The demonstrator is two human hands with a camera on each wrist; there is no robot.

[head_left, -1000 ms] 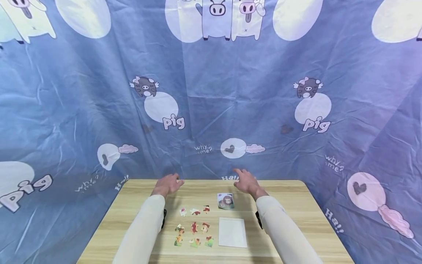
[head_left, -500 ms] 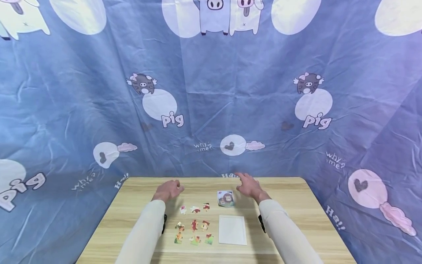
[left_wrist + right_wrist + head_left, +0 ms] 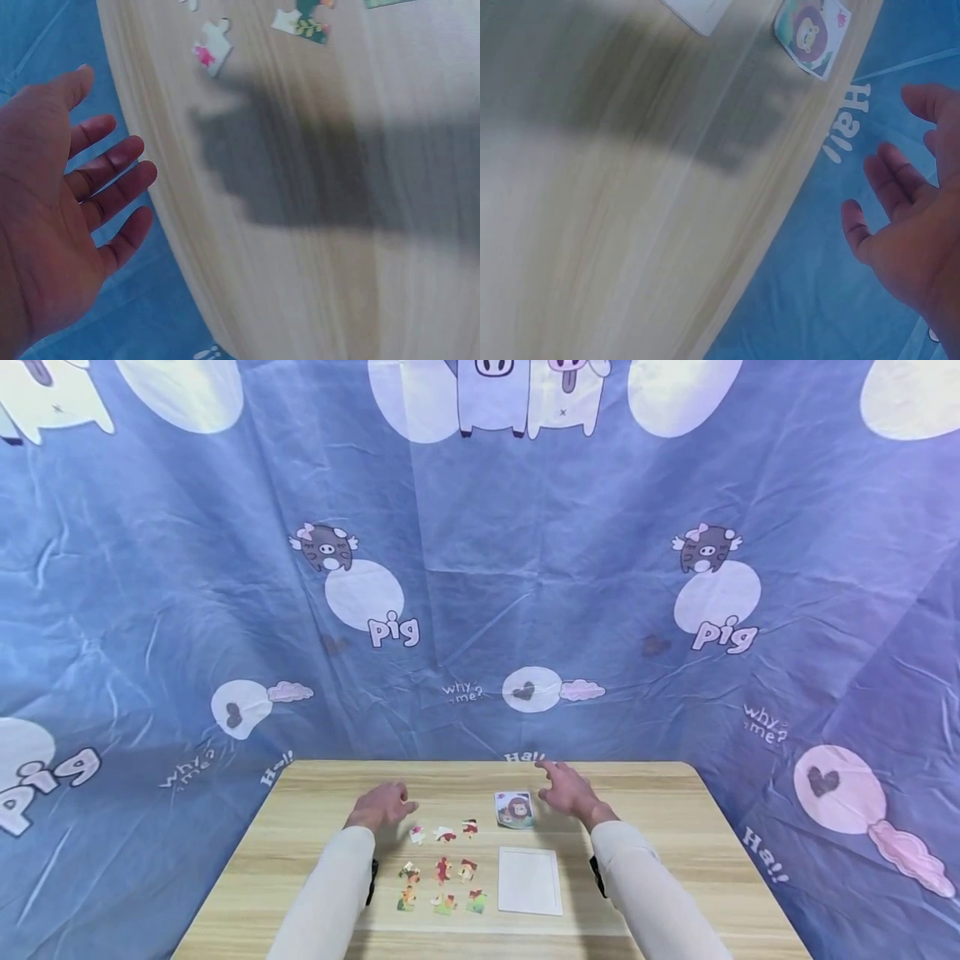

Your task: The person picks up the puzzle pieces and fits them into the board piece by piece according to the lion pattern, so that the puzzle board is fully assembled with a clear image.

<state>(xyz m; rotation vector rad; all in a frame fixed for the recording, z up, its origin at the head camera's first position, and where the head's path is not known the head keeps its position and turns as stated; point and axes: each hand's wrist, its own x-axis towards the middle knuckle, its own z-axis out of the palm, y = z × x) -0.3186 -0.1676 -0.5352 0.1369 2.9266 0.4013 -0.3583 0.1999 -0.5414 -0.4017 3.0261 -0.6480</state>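
Observation:
My left hand [image 3: 383, 804] hovers above the table, beyond and left of several loose jigsaw pieces. Its fingers are loosely bent around nothing, as the left wrist view of the hand [image 3: 67, 187] shows. A white puzzle piece with a pink mark [image 3: 213, 49] is the nearest to it. My right hand [image 3: 568, 790] is raised over the far side of the table, just right of a picture card [image 3: 514, 810] with a lion on it. In the right wrist view, the right hand [image 3: 907, 202] holds nothing, its fingers relaxed. A white puzzle tray [image 3: 529, 882] lies nearer than the card.
Jigsaw pieces lie apart in rough rows, among them a red one [image 3: 443, 869] and a green one [image 3: 477, 901]. The wooden table [image 3: 675, 860] ends against a blue cloth [image 3: 480, 568] printed with pigs, hanging behind and at both sides.
Both hands have come slightly lower and nearer in the head view, and the head view has tilted a little. The pieces, card and tray stay in place.

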